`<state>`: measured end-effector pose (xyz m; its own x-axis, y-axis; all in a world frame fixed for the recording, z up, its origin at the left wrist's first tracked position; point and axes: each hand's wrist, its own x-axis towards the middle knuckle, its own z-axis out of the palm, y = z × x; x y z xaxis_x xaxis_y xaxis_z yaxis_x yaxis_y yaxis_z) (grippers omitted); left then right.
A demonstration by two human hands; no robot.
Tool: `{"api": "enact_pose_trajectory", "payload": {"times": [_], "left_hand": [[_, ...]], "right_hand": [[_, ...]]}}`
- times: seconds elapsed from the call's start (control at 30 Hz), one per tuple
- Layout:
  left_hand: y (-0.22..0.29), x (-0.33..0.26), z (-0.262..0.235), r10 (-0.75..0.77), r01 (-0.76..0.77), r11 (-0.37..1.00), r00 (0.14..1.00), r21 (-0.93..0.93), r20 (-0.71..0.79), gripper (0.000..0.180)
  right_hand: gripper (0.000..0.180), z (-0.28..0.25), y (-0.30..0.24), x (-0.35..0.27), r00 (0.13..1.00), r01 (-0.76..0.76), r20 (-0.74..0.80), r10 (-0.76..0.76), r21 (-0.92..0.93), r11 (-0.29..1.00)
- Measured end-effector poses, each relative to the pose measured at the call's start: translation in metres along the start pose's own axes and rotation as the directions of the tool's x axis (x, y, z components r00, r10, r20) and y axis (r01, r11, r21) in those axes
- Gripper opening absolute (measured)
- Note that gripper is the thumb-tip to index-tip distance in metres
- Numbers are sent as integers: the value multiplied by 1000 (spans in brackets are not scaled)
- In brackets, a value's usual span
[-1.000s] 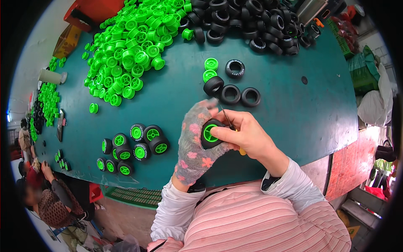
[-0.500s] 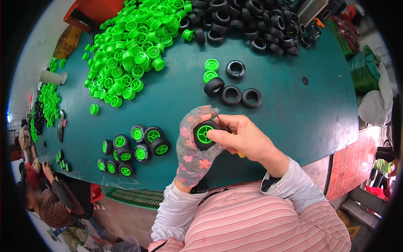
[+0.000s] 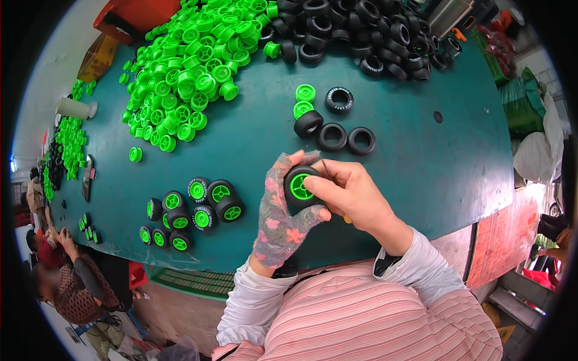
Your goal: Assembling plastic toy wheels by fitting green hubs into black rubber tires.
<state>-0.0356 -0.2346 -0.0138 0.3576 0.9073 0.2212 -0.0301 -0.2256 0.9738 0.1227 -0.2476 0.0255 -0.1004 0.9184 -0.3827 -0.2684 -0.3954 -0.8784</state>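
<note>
My left hand (image 3: 283, 216), in a grey fingerless glove with pink flowers, is closed around a toy wheel (image 3: 290, 195) with a black tyre on a green spoked rim. My bare right hand (image 3: 358, 195) presses its thumb on the rim. A thin dark rod (image 3: 327, 169) shows by the right fingers and a yellow bit (image 3: 347, 219) below the palm; they look like one slim tool in that hand, mostly hidden. Beyond my hands lie two green rims (image 3: 305, 93) and several loose black tyres (image 3: 361, 141), one leaning on a rim.
Fitted wheels (image 3: 205, 218) stand in a group left of my hands on the green table (image 3: 409, 156). A large heap of green rims (image 3: 180, 78) and a pile of black tyres (image 3: 385, 36) fill the far side. Another person (image 3: 75, 283) is at the left.
The wheel has turned in my left hand, and the left thumb now stretches out below it. My right thumb has shifted slightly right and up on the rim.
</note>
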Motion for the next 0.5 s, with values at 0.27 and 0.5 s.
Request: {"api": "enact_pose_trajectory", "payload": {"times": [0.27, 0.5], "left_hand": [[-4, 2, -5, 139, -136, 965, 990, 223, 0, 68], [8, 6, 9, 141, -100, 962, 979, 255, -146, 61]], "right_hand": [[21, 2, 11, 0, 993, 110, -35, -113, -60, 992], [21, 6, 11, -1, 975, 181, -113, -193, -109, 977]]}}
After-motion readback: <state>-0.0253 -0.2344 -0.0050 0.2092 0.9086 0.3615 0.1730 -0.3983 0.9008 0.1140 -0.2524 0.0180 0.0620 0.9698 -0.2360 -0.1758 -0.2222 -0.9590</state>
